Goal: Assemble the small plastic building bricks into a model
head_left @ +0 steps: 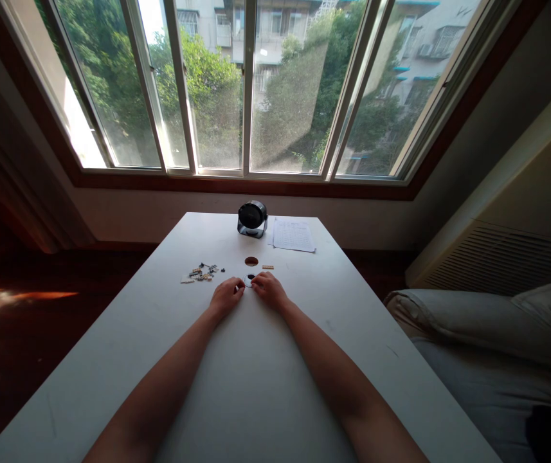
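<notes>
Both my arms reach out over a white table (256, 379). My left hand (225, 296) and my right hand (269, 289) meet at a small round white piece with a dark centre (248, 280), fingertips pinching it from both sides. A scatter of several tiny building pieces (201, 273) lies just left of my left hand. A small brown disc (251, 261) and a short tan strip (268, 267) lie just beyond my hands.
A small black desk fan (252, 218) stands at the table's far edge, with a printed paper sheet (293, 235) to its right. A wide window spans the wall behind. A cushioned seat (492, 321) sits at the right, dark floor at the left.
</notes>
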A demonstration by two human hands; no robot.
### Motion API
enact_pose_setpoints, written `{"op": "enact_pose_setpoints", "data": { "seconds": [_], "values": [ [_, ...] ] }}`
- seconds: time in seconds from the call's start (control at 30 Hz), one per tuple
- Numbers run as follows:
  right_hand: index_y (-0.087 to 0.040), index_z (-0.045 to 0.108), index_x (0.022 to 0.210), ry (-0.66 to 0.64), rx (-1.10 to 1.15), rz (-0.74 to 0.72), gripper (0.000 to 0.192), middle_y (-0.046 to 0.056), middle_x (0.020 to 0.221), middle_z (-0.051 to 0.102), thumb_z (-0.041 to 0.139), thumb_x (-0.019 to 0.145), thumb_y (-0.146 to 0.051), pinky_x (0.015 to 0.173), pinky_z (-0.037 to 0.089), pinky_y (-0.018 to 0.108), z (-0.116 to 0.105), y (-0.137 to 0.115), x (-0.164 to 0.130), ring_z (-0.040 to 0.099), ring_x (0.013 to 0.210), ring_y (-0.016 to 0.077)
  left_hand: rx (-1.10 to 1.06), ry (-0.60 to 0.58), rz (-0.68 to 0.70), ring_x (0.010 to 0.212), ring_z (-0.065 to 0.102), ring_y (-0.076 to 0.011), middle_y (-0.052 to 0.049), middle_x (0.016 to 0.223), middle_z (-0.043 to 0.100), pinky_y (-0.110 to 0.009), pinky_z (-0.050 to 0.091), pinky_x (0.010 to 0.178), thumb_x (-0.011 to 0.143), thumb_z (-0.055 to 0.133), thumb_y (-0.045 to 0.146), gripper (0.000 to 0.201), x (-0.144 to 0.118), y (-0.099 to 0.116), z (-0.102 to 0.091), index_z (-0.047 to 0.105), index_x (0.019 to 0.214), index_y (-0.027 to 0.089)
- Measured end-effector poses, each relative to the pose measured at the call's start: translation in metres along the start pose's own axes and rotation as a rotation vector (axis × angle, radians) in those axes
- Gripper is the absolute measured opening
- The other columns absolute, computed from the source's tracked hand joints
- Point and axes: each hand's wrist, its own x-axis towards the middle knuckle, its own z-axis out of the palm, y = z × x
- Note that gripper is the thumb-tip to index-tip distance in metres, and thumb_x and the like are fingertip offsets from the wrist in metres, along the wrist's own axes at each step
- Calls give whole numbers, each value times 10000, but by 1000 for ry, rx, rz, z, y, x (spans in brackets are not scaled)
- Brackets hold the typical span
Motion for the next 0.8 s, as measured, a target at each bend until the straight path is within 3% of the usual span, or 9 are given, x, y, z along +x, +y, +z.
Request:
{"op": "enact_pose_setpoints", "data": {
  "seconds": [0.27,0.8],
  "values": [
    [-235,681,929,21,-37,-3,84,46,917,618,603,897,-242,852,416,317,0,0,0,516,954,199,10,1,-14,742,586,-149,-23,871,671,-267,429,725,864,529,286,162,0,0,1,673,914,231],
    [-210,654,955,30,-235,123,95,58,935,604,629,866,-230,842,383,312,-4,-1,0,498,948,207,8,-12,-14,739,575,-147,-22,865,664,-257,416,704,864,521,285,164,0,3,-2,666,915,228]
  ]
}}
